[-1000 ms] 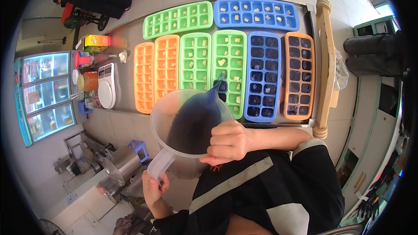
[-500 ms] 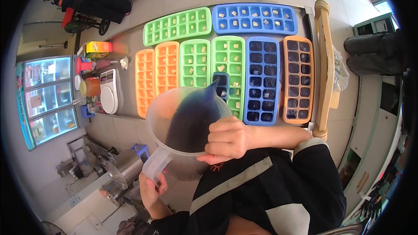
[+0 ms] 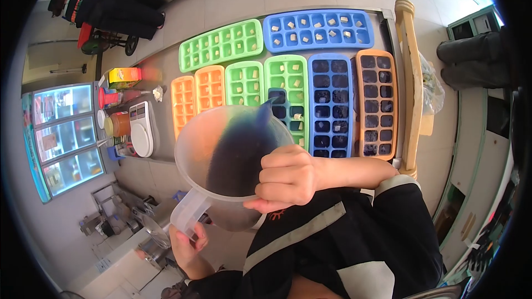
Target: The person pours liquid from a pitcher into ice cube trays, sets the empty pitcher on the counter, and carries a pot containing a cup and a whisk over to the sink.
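Note:
A translucent plastic jug (image 3: 191, 149) holding dark blue-black liquid is tilted, its spout over the middle green ice cube tray (image 3: 285, 66). Several of that tray's compartments near the spout hold dark liquid; upper ones show pale cubes. My left hand (image 3: 188, 246) is closed round the jug's handle at lower left. The fingers of my right hand (image 3: 287, 180) are clenched on the near right rim. To the right, a blue tray (image 3: 331, 99) and an orange tray (image 3: 378, 105) contain dark liquid. The jug hides the near ends of the trays behind it.
More green trays (image 3: 221, 45), a blue tray (image 3: 318, 29) and orange trays (image 3: 209, 86) hold pale cubes. A kitchen scale (image 3: 142, 130), jars (image 3: 117, 124) and a yellow box (image 3: 124, 77) stand left. A wooden rail (image 3: 409, 88) borders the right. Another person (image 3: 105, 11) is at upper left.
The jug and both hands have shifted slightly left in view, while the trays sit a little lower. More compartments of the middle green tray, right of the spout, now look dark.

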`<state>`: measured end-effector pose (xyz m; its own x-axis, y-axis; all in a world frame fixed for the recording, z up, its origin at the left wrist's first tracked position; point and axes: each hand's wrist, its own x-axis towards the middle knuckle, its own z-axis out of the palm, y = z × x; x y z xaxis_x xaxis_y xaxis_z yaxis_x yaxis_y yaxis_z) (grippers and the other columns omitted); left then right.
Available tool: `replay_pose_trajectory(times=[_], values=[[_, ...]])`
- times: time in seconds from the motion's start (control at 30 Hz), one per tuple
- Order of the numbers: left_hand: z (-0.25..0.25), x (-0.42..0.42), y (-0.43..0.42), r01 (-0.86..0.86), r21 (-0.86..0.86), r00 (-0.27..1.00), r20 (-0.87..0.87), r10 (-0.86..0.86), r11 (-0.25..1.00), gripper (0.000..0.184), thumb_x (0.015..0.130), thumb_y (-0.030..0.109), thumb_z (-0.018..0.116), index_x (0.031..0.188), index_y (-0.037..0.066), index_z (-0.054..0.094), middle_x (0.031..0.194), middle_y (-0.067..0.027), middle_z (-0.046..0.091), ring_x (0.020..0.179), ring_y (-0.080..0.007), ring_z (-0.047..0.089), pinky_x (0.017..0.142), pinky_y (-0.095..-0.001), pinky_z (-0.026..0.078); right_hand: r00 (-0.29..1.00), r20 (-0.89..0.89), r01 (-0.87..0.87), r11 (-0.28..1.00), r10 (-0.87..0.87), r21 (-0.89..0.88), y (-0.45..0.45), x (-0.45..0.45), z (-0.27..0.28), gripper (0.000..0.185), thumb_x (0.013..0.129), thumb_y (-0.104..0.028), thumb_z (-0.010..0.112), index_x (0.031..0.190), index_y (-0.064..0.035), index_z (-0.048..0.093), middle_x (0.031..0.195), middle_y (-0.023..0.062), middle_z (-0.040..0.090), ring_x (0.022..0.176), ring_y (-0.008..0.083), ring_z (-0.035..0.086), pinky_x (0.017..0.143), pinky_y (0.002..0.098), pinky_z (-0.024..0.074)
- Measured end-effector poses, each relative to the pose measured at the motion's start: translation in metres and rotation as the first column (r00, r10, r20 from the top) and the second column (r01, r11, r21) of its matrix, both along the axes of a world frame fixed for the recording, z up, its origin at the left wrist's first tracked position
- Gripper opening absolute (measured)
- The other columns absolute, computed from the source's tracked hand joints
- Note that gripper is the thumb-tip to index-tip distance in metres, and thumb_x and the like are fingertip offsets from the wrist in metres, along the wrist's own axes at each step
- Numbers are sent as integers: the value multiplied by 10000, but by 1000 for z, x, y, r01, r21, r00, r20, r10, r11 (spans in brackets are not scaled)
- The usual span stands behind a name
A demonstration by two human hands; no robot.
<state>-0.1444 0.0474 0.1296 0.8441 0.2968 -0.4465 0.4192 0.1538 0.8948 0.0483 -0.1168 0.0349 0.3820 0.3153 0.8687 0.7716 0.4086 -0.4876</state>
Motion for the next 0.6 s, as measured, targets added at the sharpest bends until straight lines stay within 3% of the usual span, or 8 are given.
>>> replay_pose_trajectory(times=[0.17, 0.27, 0.33, 0.37, 0.43, 0.6], values=[[2, 10, 4, -9, -4, 1000, 16, 9, 1000, 549, 787, 491, 425, 689, -49, 438, 429, -35, 363, 312, -65, 293, 293, -190, 198, 999, -12, 36, 999, -35, 9, 2, 7, 1, 268, 633, -129, 640, 507, -63, 414, 489, 9, 323, 444, 136, 373, 328, 242, 270], [3, 15, 4, -8, -41, 997, 78, 11, 999, 546, 791, 475, 431, 710, -66, 438, 434, -39, 368, 311, -63, 296, 287, -189, 205, 999, -14, 48, 994, -47, 94, 5, 11, 1, 279, 637, -115, 650, 492, -58, 418, 464, -9, 336, 375, 107, 317, 306, 213, 219], [4, 16, 3, -165, -23, 986, 23, 165, 986, 544, 797, 468, 425, 721, -71, 438, 431, -35, 363, 311, -61, 299, 285, -185, 210, 999, -16, 52, 994, -51, 98, 5, 14, 4, 299, 644, -112, 641, 480, -65, 396, 463, -9, 329, 379, 109, 317, 308, 212, 221], [5, 20, 2, -158, -22, 987, 21, 158, 987, 544, 797, 468, 425, 721, -71, 438, 431, -35, 363, 311, -61, 299, 285, -185, 210, 998, -18, 59, 993, -58, 99, 5, 16, 5, 299, 644, -112, 641, 480, -65, 396, 463, -9, 329, 379, 109, 317, 308, 212, 221], [8, 27, 2, 53, 142, 998, 13, -56, 988, 557, 805, 553, 276, 625, 35, 376, 392, 11, 294, 283, -63, 207, 274, -189, 173, 997, 5, 75, 993, -75, 88, 5, 19, 6, 308, 650, -111, 633, 475, -71, 384, 464, -9, 319, 387, 111, 320, 308, 211, 224], [10, 36, 3, 86, 130, 996, 16, -88, 988, 551, 806, 552, 273, 636, 38, 372, 400, 14, 294, 293, -62, 213, 278, -186, 173, 995, -4, 97, 992, -97, 83, 4, 23, 5, 312, 652, -119, 633, 476, -76, 379, 472, -11, 311, 406, 114, 328, 308, 213, 224]])
